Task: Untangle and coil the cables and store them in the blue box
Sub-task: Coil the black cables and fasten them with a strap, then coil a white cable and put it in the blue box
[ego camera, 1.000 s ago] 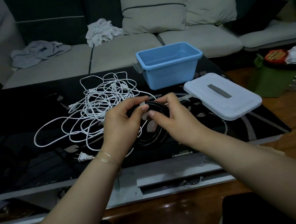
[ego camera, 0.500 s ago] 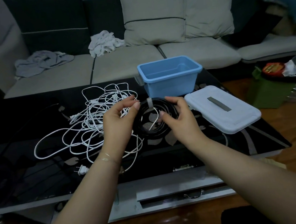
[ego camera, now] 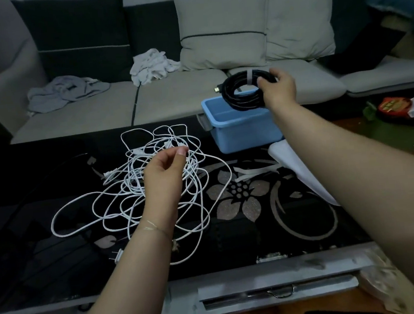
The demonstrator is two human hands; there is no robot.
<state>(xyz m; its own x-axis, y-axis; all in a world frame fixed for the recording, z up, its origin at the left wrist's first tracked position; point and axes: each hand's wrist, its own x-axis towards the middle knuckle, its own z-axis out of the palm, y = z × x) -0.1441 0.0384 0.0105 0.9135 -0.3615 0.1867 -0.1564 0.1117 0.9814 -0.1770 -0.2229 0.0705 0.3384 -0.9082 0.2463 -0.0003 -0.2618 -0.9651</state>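
The right hand [ego camera: 279,90], which a second ago shared the black coiled cable [ego camera: 243,90] with the left above the table [ego camera: 258,227], now grips it alone over the open blue box [ego camera: 239,131]. The left hand [ego camera: 163,176] has let go and hovers over the tangled white cables [ego camera: 138,188], fingers loosely curled, holding nothing. The white lid [ego camera: 300,168] lies beside the box, partly hidden by the right forearm.

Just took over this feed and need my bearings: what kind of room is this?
Most likely a home living room: a grey sofa with cushions and loose clothes sits behind a low black glass coffee table with a flower pattern.
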